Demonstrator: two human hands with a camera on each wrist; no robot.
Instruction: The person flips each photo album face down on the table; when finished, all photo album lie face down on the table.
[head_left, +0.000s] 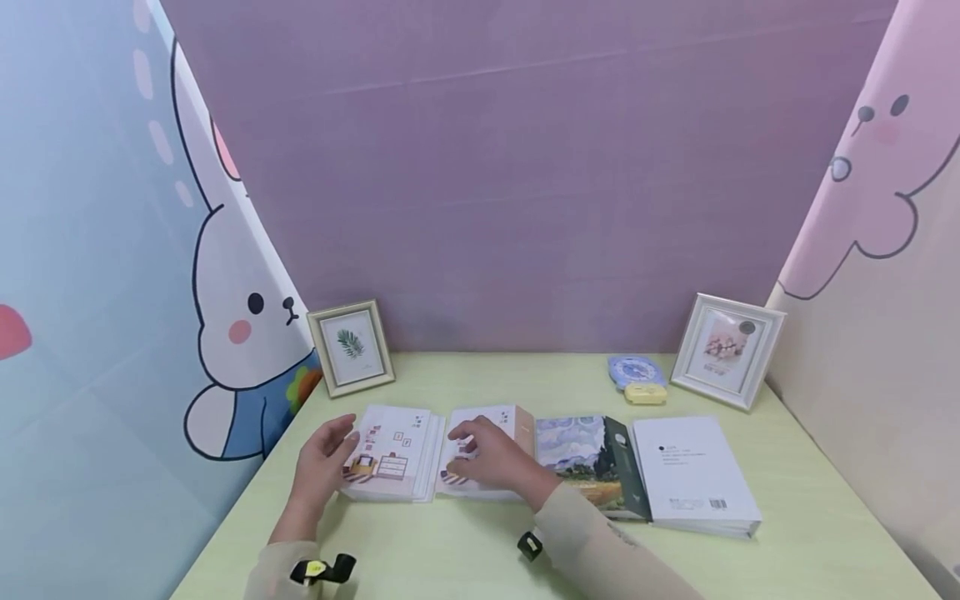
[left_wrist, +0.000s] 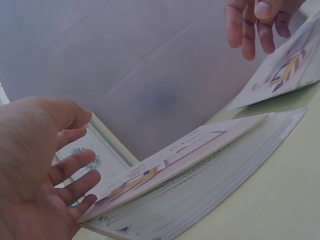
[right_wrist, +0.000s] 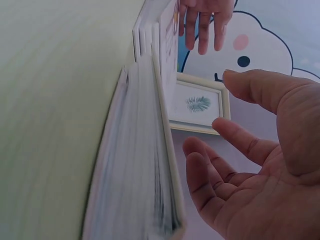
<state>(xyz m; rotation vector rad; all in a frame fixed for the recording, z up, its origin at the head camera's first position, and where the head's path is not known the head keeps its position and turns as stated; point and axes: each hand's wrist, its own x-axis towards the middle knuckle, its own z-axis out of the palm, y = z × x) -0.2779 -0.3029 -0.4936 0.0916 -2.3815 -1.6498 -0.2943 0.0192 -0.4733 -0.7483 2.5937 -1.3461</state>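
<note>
Several thick books lie in a row on the table. At the left is a white book (head_left: 396, 433) with a drawn room on its cover, and my left hand (head_left: 321, 467) is at its left edge, fingers loosely spread. Whether they touch it I cannot tell. Over a similar book with a peach spine (head_left: 525, 427) is my right hand (head_left: 495, 457), its fingers bent loosely around nothing; the right wrist view shows a gap beside that book's cover (right_wrist: 167, 150). Farther right are a landscape-painting book (head_left: 573, 446) with a dark green spine and a white book (head_left: 693, 467) with a barcode.
A gold-toned picture frame (head_left: 351, 347) with a leaf print stands at the back left, a white picture frame (head_left: 727, 350) at the back right. Near the latter lie a blue round clock-like item (head_left: 636, 371) and a small yellow item (head_left: 645, 393). A purple backdrop (head_left: 495, 183) rises behind the table.
</note>
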